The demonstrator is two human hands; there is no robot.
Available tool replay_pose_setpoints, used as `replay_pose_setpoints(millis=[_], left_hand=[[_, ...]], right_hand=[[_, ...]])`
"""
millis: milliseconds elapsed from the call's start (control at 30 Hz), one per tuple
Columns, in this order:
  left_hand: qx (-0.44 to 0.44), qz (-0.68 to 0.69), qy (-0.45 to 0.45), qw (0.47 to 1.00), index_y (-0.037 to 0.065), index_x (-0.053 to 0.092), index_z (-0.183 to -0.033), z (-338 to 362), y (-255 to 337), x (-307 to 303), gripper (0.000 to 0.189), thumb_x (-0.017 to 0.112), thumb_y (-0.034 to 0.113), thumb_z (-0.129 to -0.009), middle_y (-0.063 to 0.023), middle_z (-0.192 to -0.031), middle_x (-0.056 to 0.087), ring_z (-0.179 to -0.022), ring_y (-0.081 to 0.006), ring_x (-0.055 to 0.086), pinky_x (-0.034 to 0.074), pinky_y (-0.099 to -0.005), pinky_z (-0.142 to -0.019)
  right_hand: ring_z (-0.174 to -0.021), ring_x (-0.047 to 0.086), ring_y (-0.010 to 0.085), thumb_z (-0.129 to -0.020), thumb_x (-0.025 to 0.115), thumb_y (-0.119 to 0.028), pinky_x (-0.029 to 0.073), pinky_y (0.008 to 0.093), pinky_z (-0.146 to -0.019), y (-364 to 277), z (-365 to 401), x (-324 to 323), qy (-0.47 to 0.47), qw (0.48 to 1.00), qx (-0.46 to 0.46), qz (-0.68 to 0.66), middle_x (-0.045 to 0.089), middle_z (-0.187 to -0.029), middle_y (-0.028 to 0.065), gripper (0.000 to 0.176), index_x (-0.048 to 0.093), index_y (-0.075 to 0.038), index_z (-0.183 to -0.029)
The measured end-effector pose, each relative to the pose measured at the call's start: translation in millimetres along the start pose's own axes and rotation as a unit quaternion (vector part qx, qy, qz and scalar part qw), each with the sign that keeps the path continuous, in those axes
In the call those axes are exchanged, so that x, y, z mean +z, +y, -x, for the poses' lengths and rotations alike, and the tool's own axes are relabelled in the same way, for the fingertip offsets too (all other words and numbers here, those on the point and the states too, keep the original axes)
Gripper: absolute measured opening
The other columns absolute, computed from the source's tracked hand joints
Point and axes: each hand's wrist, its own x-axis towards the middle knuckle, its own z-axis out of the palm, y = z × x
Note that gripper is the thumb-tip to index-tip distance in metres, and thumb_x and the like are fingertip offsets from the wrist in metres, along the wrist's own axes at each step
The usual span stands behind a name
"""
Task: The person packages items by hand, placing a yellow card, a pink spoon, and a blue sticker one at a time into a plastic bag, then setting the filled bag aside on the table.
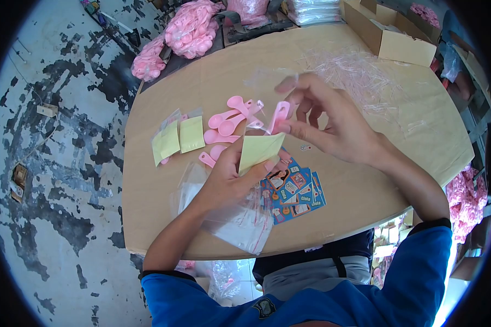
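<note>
- Nearest me on the table [158,218], I log clear zip bags [240,226] and blue sticker cards [297,191].
- Left hand [226,177]: grip pinching a yellow card [259,150].
- Right hand [335,128]: grip pinching a pink spoon [281,113] just above that card.
- Beyond, loose spoons [229,122] lie beside filled packets [177,139].

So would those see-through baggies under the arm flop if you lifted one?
Probably floppy: the clear bags lie thin, wrinkled and flat on the table. Likely very light and slippery too, since they are splayed in a loose glossy pile. The left hand pinches a yellow card, the right hand a pink spoon.
</note>
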Motion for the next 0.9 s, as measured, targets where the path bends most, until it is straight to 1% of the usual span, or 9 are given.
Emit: replay_pose_setpoints(millis=[133, 233, 333, 433, 533, 633, 733, 833, 900], left_hand=[[-0.008, 0.007, -0.013, 1.0, 0.0, 0.044, -0.13, -0.7, -0.8, -1.5, 0.04, 0.057, 0.017, -0.095, -0.0119, -0.11, 0.063, -0.098, -0.0173, 0.063, 0.051, -0.0326, -0.086], [-0.01, -0.002, -0.021, 1.0, 0.0, 0.045, -0.129, -0.5, -3.6, -3.8, 0.039, 0.057, 0.017, -0.095, -0.012, -0.111, 0.063, -0.098, -0.0176, 0.063, 0.051, -0.0325, -0.085], [0.001, -0.012, -0.033, 0.999, 0.001, 0.045, -0.13, 0.7, -2.0, -4.1, 0.04, 0.057, 0.018, -0.096, -0.0123, -0.111, 0.063, -0.099, -0.018, 0.063, 0.051, -0.0323, -0.085], [-0.005, -0.002, -0.046, 0.999, 0.001, 0.043, -0.132, 0.4, 2.9, -4.8, 0.042, 0.056, 0.018, -0.096, -0.0125, -0.112, 0.063, -0.1, -0.0183, 0.063, 0.051, -0.032, -0.086], [-0.015, 0.029, -0.042, 0.999, 0.003, 0.042, -0.133, 2.0, 8.0, -1.3, 0.042, 0.055, 0.018, -0.096, -0.0125, -0.111, 0.063, -0.099, -0.0183, 0.064, 0.05, -0.0317, -0.086], [-0.035, 0.044, -0.039, 0.998, 0.003, 0.041, -0.133, 4.6, 13.3, 2.5, 0.041, 0.054, 0.019, -0.097, -0.0126, -0.111, 0.063, -0.098, -0.0181, 0.064, 0.051, -0.0317, -0.085], [-0.043, 0.035, -0.051, 0.997, 0.003, 0.041, -0.133, 7.8, 9.2, 5.5, 0.041, 0.053, 0.021, -0.098, -0.0128, -0.112, 0.063, -0.099, -0.0173, 0.064, 0.051, -0.032, -0.085], [-0.059, 0.038, -0.072, 0.995, 0.003, 0.039, -0.134, 7.2, 9.9, 4.7, 0.043, 0.052, 0.023, -0.098, -0.0128, -0.112, 0.063, -0.102, -0.0176, 0.062, 0.05, -0.0323, -0.086], [-0.066, 0.064, -0.099, 0.991, 0.002, 0.038, -0.135, 7.6, 10.3, 5.6, 0.045, 0.052, 0.025, -0.098, -0.0124, -0.114, 0.062, -0.103, -0.0182, 0.062, 0.05, -0.0325, -0.087]], right_hand=[[-0.061, 0.058, 0.0112, -0.088, 0.066, -0.013, 0.043, 0.0228, -0.049, -6.5, 0.1, 2.0, 0.033, 0.999, 0.003, -0.007, 0.063, -0.082, 0.0044, 0.026, 0.059, -0.005, -0.111], [-0.062, 0.059, 0.0105, -0.087, 0.067, -0.012, 0.043, 0.0234, -0.049, 1.7, 0.5, 3.5, -0.016, 1.0, 0.006, 0.013, 0.063, -0.081, 0.0042, 0.023, 0.063, -0.006, -0.108], [-0.062, 0.058, 0.0099, -0.087, 0.067, -0.012, 0.043, 0.0236, -0.05, 9.0, 2.5, 3.3, -0.123, 0.992, -0.009, -0.012, 0.063, -0.08, 0.0036, 0.023, 0.063, -0.008, -0.109], [-0.061, 0.057, 0.0089, -0.087, 0.066, -0.011, 0.043, 0.0233, -0.05, -3.5, 3.3, 9.2, -0.062, 0.997, 0.035, -0.021, 0.064, -0.079, 0.0031, 0.018, 0.065, -0.007, -0.105], [-0.071, 0.062, 0.0082, -0.087, 0.068, -0.009, 0.046, 0.0227, -0.055, -10.8, 0.6, 4.5, -0.031, 0.996, 0.079, -0.028, 0.067, -0.085, 0.0031, 0.012, 0.067, -0.005, -0.098], [-0.058, 0.054, 0.0035, -0.088, 0.067, -0.01, 0.042, 0.0222, -0.05, -4.9, 2.6, 7.2, -0.021, 0.999, 0.036, -0.028, 0.064, -0.071, 0.0003, 0.007, 0.068, -0.007, -0.093], [-0.059, 0.053, 0.0022, -0.087, 0.068, -0.01, 0.042, 0.0217, -0.051, 8.0, 7.9, 10.6, -0.065, 0.995, 0.03, -0.073, 0.064, -0.071, -0.0007, 0.007, 0.068, -0.007, -0.094], [-0.061, 0.053, 0.0018, -0.089, 0.066, -0.011, 0.041, 0.0205, -0.052, 2.8, 4.0, 2.2, -0.108, 0.991, 0.058, -0.059, 0.065, -0.077, -0.0015, 0.008, 0.067, -0.006, -0.096], [-0.064, 0.056, 0.0034, -0.091, 0.064, -0.01, 0.043, 0.0207, -0.053, -0.3, 2.8, 4.9, -0.035, 0.989, 0.079, -0.116, 0.064, -0.08, -0.0008, 0.009, 0.063, -0.004, -0.097]])
